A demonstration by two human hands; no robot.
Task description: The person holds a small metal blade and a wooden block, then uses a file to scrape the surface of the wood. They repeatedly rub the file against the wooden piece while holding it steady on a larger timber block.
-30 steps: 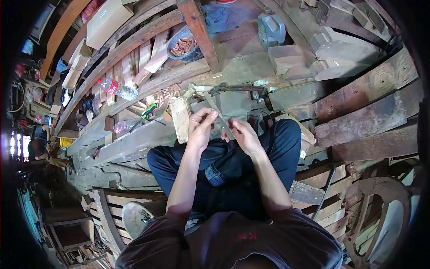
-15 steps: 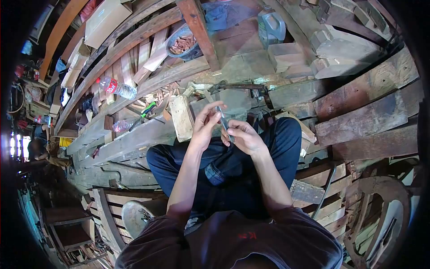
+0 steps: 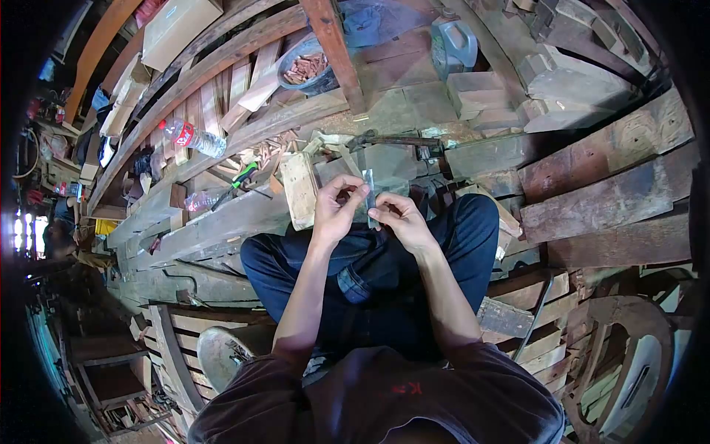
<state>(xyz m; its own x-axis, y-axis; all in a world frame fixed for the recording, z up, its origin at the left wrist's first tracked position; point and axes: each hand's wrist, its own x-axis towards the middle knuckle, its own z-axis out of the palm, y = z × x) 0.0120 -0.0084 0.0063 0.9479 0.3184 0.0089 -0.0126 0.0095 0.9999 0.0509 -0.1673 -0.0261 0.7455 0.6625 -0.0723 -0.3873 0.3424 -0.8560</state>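
Observation:
Between my two hands, above my lap, stands a narrow flat metal strip [image 3: 369,183], grey and shiny like a blade; its exact kind I cannot make out. My left hand [image 3: 340,207] pinches its left side with thumb and fingers. The thumb and fingers of my right hand [image 3: 401,220] close on the lower right part. The strip's upper end sticks out past the fingers. Just left of my left hand lies a pale wooden block [image 3: 298,191]. Beyond the hands, a dark long metal tool [image 3: 396,140] rests on the boards.
A screwdriver with a green-black handle [image 3: 245,176] and a red-labelled plastic bottle [image 3: 194,139] lie at left. Farther off are a bucket of wood pieces [image 3: 306,68] and a blue-grey jug [image 3: 453,46]. Planks [image 3: 603,200] stack at right. A person [image 3: 63,235] sits far left.
The metal strip has turned from a slant to nearly upright in the view. My fingers have shifted along it, and both hands still hold it.

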